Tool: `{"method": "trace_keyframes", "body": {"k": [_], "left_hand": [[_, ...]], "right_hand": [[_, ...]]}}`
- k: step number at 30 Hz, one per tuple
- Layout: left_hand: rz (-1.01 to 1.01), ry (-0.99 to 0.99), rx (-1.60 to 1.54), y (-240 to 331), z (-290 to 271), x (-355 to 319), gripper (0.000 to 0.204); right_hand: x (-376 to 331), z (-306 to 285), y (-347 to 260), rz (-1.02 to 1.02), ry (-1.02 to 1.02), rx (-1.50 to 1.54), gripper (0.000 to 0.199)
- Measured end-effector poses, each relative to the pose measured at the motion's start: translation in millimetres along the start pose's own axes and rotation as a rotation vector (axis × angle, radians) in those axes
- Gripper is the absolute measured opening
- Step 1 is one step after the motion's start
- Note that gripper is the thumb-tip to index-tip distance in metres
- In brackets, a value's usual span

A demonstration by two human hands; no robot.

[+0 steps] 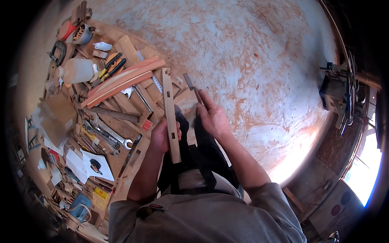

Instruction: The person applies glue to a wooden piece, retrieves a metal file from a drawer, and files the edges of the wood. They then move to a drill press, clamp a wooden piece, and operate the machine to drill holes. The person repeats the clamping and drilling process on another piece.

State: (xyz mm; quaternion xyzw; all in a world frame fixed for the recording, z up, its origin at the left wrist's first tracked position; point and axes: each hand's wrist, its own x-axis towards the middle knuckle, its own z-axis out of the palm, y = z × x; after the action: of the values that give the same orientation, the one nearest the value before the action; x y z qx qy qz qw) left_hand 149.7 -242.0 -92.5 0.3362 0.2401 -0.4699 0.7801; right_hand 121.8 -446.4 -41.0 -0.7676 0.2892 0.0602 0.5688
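Observation:
My left hand (160, 135) is wrapped round the lower half of a pale wooden rail (169, 113), which stands out lengthwise in front of me. Rectangular mortises are cut through the rail, and its far end is notched. In my right hand (212, 117) is a chisel-like tool (189, 82) with a flat grey blade, pointing away and a little left. Its blade is apart from the rail. My right fingers close round the handle and hide part of it. To the left of the rail, reddish wooden strips (125, 81) lie stacked on the cluttered workbench (115, 34).
The bench carries wrenches (107, 133), pliers (112, 67), a clamp (58, 52), a whitish plastic jug (77, 71), paper sheets (103, 164) and a blue-grey tool (80, 206). A stained pale floor (259, 60) spreads ahead and right. Machinery (338, 93) stands far right.

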Motion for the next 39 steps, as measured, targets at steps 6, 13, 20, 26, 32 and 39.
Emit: {"method": "trace_keyframes", "body": {"k": [6,13,20,26,32,39], "left_hand": [[-0.037,0.081,0.102,1,8,0,0.036],[-0.037,0.203,0.152,-12,5,10,0.036],[-0.040,0.282,0.359,-13,7,13,0.039],[0.011,0.240,0.388,-13,9,13,0.040],[-0.015,0.288,0.377,-5,18,12,0.041],[-0.020,0.264,0.399,-3,16,10,0.040]], "right_hand": [[-2,11,-6,-0.041,-0.068,0.090,0.041],[2,9,-15,-0.020,-0.089,-0.087,0.039],[-2,20,-19,0.009,-0.097,-0.243,0.037],[30,28,-25,-0.023,-0.079,-0.350,0.037],[4,31,-12,-0.094,-0.067,-0.392,0.035],[29,33,-18,-0.141,-0.018,-0.417,0.038]]}}
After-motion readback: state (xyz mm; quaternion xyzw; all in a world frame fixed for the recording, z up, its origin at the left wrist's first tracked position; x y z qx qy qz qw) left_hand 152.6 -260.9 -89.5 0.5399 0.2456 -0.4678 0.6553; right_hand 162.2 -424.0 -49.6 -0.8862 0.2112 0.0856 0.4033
